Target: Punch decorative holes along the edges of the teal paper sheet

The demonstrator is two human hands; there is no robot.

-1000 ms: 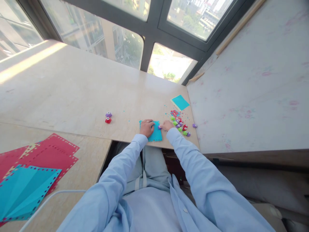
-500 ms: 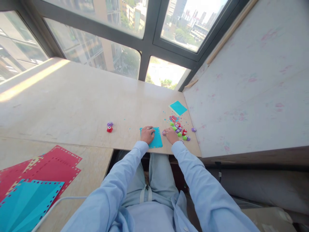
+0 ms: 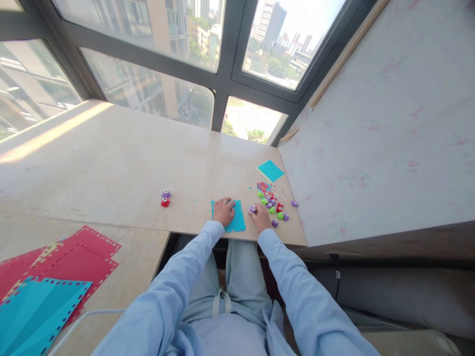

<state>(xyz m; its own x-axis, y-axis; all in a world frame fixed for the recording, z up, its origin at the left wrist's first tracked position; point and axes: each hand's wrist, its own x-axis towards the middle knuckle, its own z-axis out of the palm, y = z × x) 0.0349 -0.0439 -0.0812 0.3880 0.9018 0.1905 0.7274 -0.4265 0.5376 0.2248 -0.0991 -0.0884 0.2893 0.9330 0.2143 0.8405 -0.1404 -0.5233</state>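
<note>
Blue paper [image 3: 238, 217] with small holes along its edges lies near the front edge of the table. My left hand [image 3: 223, 211] rests on its upper left part, fingers spread over the sheet. Just right of the sheet, my right hand [image 3: 261, 216] grips a small purple craft punch [image 3: 253, 209] between thumb and fingers, apart from the paper. Beyond that hand sit several more punches in green, purple and red, among them a green punch [image 3: 272, 210] and a red punch [image 3: 280, 205]. One purple punch [image 3: 275, 223] stands close to my right wrist.
Red and blue paper bits [image 3: 264, 187] are heaped behind the punches, near a blue paper stack [image 3: 271, 170]. A red punch [image 3: 165, 202] and a purple one stand at left. Punched red sheets [image 3: 89, 252] and a blue sheet [image 3: 44, 306] lie lower left. The wall [image 3: 371, 148] bounds the right.
The view has shifted slightly. My right hand has turned a little, showing more of the purple punch in its fingers. My left hand stays on the blue sheet.
</note>
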